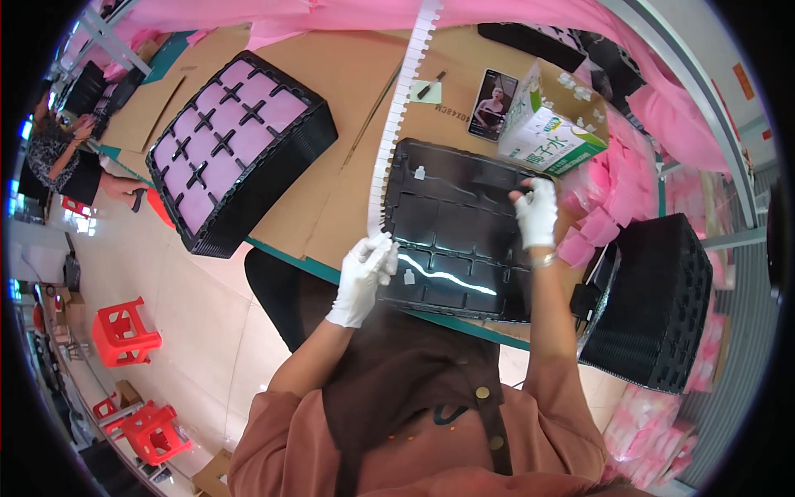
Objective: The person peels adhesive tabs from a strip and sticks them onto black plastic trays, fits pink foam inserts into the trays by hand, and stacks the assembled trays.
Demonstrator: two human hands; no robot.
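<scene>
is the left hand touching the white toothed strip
Touching. The head view shows the gloved left hand closed around the lower end of the white toothed strip, at the near-left corner of the black tray.

Blk tray [464, 224] flat, white strip [396, 124] alongside

Bright, even light fills the room, coming from overhead. A white streak of glare runs across the glossy black tray [460, 224], and the phone [493, 103] screen shines a little. Shadows are soft and short, darkest under the table edge. The middle is sharp; toward the rim straight lines bow, the white strip [402, 108] curves, and things smear. A black ring frames the round view. Far-left windows blow out bluish white.
</scene>
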